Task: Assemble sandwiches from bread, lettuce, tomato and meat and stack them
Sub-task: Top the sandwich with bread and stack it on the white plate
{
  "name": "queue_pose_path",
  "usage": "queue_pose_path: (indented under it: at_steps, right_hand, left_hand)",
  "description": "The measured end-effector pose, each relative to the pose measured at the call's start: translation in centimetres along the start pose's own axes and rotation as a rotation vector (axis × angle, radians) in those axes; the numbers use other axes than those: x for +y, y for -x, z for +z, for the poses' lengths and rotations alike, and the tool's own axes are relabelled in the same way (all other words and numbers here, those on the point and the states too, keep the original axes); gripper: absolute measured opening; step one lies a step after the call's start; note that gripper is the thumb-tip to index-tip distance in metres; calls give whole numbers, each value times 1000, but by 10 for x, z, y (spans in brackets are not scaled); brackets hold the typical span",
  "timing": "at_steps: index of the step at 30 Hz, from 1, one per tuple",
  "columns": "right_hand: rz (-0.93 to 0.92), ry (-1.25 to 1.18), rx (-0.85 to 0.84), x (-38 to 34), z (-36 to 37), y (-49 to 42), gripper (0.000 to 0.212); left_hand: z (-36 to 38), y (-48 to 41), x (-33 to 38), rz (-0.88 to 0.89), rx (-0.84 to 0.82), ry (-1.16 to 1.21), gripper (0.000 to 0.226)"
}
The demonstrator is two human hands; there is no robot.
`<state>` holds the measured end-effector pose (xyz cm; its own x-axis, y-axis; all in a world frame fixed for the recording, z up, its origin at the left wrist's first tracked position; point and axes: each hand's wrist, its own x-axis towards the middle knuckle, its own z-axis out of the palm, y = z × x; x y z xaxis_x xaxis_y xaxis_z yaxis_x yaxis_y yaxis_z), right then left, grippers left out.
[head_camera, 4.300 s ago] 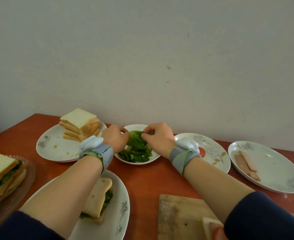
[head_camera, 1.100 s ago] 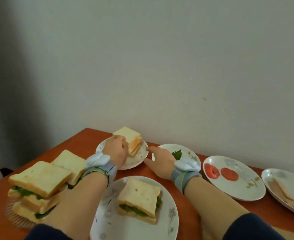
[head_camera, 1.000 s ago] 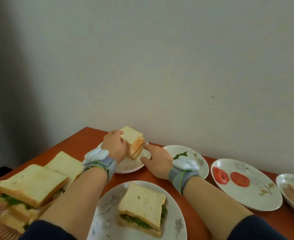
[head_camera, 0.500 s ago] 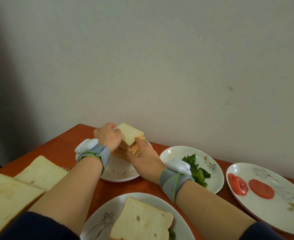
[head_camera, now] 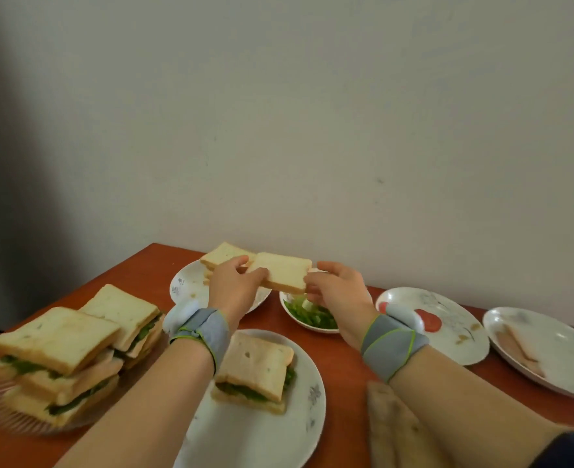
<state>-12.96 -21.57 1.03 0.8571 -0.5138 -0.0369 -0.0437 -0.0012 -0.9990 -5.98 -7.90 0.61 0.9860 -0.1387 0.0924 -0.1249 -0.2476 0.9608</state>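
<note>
A single slice of bread (head_camera: 283, 273) has come off the bread stack (head_camera: 223, 256). Half a second ago both hands were closed around that pile on its plate (head_camera: 186, 288). Now, in the head view, the slice hangs level in mid-frame, above the gap between that plate and the lettuce bowl (head_camera: 312, 329), touching neither. The left hand (head_camera: 235, 285) pinches its left edge, thumb on top and fingers curled beneath. The right hand (head_camera: 337, 288) pinches its right near corner the same way. So each hand holds the one slice and nothing else. A few slices remain on the plate behind the left hand, a lower pile than about four seconds ago, when both hands were picking at the lettuce (head_camera: 312, 315). I judge this slice to be the base of a new sandwich. The near plate (head_camera: 278, 430), lower centre, is taken up by a closed sandwich (head_camera: 255, 369) with green showing at its edges. It probably has to join the stacked sandwiches (head_camera: 69, 352) at lower left before the slice can be set down there. To the right on the surface (head_camera: 339, 359) sit a tomato slice (head_camera: 430, 324) on one plate and meat (head_camera: 521, 346) on another. Both plates are well apart from the hands.
</note>
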Motion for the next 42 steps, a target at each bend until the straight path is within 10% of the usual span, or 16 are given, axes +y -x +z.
queue_pose_path:
  at_steps: [16,42]
  right_hand:
    - [66,134,244,35,-205,148,9]
    - [176,256,269,64,-237,168,24]
  left_hand:
    - [115,194,23,-53,-388,174,15]
    - [148,211,10,-140,-436,-143,47]
